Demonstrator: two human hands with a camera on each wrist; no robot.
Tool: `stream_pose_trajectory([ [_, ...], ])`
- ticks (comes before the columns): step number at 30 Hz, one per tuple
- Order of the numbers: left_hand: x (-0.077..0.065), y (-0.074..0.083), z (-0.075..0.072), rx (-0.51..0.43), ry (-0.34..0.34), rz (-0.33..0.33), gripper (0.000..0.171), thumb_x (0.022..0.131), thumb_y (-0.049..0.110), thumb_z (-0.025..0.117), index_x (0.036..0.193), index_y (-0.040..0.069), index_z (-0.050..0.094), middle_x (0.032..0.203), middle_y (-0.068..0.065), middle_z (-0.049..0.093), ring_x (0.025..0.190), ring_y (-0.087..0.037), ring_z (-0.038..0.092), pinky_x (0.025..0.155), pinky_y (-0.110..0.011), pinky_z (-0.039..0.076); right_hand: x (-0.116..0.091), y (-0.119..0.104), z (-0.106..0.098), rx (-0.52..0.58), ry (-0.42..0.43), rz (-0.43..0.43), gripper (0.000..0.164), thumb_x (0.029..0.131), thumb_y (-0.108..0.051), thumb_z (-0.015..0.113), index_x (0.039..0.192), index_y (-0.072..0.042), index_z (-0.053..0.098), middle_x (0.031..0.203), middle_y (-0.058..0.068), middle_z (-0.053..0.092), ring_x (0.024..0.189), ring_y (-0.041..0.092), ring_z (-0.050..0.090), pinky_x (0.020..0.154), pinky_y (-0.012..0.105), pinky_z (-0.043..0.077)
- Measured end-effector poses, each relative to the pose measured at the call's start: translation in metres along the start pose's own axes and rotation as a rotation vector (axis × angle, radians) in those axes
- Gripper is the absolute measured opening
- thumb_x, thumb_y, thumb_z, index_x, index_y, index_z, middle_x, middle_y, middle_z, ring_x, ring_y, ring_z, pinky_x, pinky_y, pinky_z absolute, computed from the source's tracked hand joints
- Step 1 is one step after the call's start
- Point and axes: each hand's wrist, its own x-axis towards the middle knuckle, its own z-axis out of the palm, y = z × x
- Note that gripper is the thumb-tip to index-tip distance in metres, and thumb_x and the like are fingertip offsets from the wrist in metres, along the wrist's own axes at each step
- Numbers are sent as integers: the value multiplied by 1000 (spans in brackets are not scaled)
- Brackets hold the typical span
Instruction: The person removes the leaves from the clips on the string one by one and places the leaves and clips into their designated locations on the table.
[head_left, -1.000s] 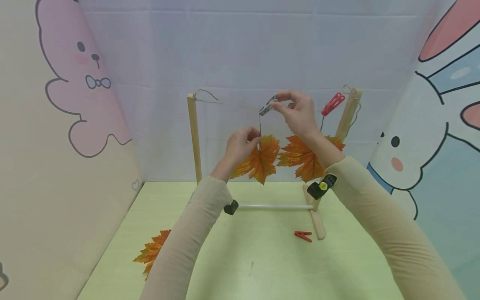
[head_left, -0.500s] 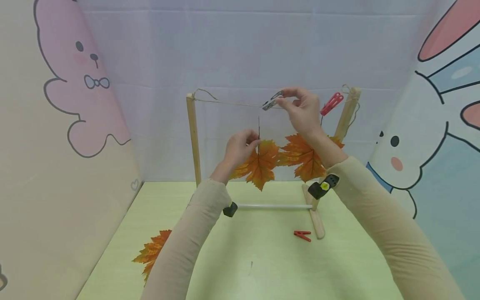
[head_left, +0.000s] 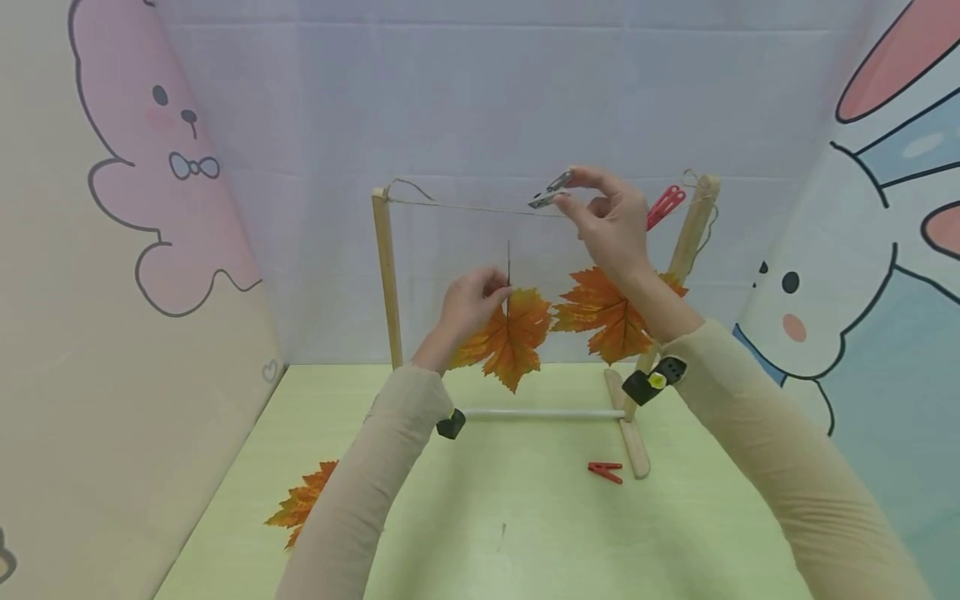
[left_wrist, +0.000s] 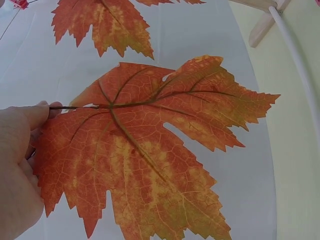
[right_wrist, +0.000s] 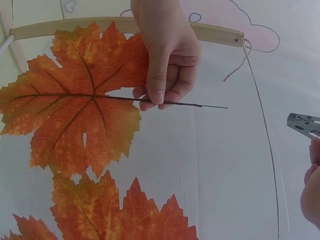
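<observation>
My left hand (head_left: 474, 302) pinches the dark stem of an orange maple leaf (left_wrist: 150, 140) between thumb and fingers, and the blade hangs below. The stem's free tip points up, under the twine (head_left: 465, 206) and apart from it. Up beside the twine, my right hand (head_left: 611, 218) pinches the handles of a grey metal clip (right_wrist: 302, 123). In the right wrist view the clip is apart from the twine. A second maple leaf (head_left: 603, 317) hangs on the right, partly behind my right forearm, beneath a red clothespin (head_left: 665, 207) near the right post.
Two wooden posts, left (head_left: 386, 275) and right (head_left: 693, 229), hold the twine. A white rod (head_left: 540, 413) runs low between them. On the table (head_left: 525, 533) lie a red clothespin (head_left: 604, 472) and another maple leaf (head_left: 303, 500), partly under my left sleeve.
The metal clip has come away from the stem tip and moved up and right with my right hand. My left hand has lowered the leaf and shifted it slightly left.
</observation>
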Motion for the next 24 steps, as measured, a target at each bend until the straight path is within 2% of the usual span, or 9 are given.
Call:
stream_pose_trajectory([
  [4,-3,-6,-2,-13,1,0,13,88,22,60,91,9,63,89,-2,64,81,-15,58,72,-29,47,-6,-11,-3,61,7,-14,27,81,-1,65,107,4,62,92,-5,65,39,5,37,40,16,31],
  [9,-6,-17,-4,-30,-11,14,10,87,18,61,90,9,63,87,-2,64,77,-15,58,69,-27,48,-18,-25,-6,61,2,-51,25,80,3,64,105,9,61,90,-2,66,39,4,37,42,15,34],
  [19,-15,-32,-13,-66,-46,-8,12,87,18,61,91,6,64,89,-4,64,79,-15,61,70,-28,49,-35,-14,-16,31,-37,-27,27,81,4,62,107,11,58,91,-3,64,39,4,33,39,15,28],
  [24,-21,-37,-17,-71,-53,-20,12,87,16,61,92,6,64,90,-6,64,80,-17,61,70,-29,50,-46,-8,-20,2,-66,16,27,81,4,62,107,11,57,91,9,62,40,4,31,38,16,26],
])
